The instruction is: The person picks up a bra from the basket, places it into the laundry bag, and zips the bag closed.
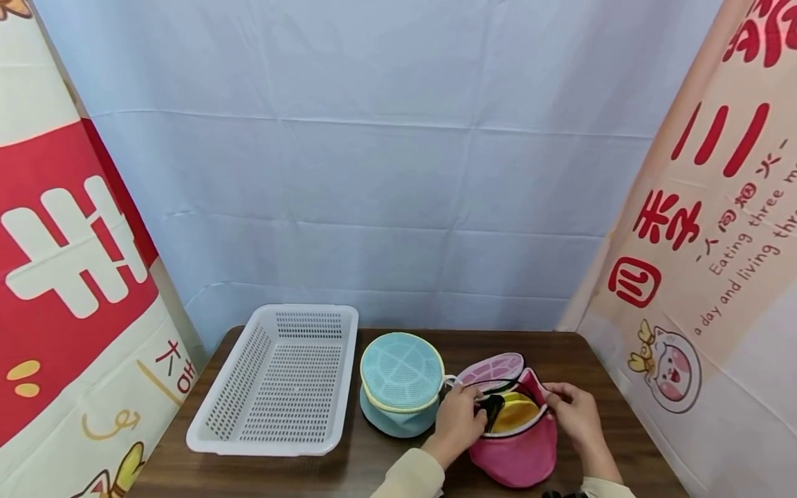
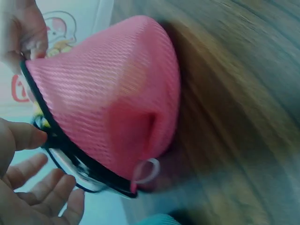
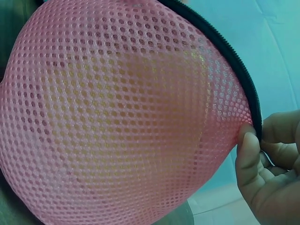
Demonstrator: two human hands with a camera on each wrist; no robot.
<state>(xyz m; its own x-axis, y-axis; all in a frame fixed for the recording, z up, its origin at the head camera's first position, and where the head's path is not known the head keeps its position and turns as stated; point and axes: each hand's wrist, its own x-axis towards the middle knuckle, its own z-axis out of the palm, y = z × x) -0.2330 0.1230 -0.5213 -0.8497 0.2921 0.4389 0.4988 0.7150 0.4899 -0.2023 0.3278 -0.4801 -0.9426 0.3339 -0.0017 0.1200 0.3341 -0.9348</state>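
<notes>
A pink mesh laundry bag [image 1: 513, 460] stands on the table with its zipped lid [image 1: 492, 370] folded back. Inside its mouth are a rounded yellow thing [image 1: 515, 415] and something black [image 1: 492, 409]; their kinds are unclear. My left hand [image 1: 459, 422] is at the left of the opening. In the left wrist view its thumb touches the black edge, while the other fingers spread loosely apart from it. On the opposite side, my right hand [image 1: 575, 415] pinches the bag's rim by the zipper [image 3: 255, 105]. Through the mesh in the right wrist view, yellow shows faintly.
Left of the pink bag sits a blue mesh laundry bag [image 1: 401, 373] with yellow trim. Farther left lies a white plastic basket [image 1: 339, 415] with slotted walls. The brown table [image 1: 613, 387] ends at a pale cloth backdrop [image 1: 373, 173], with printed cloths on both sides.
</notes>
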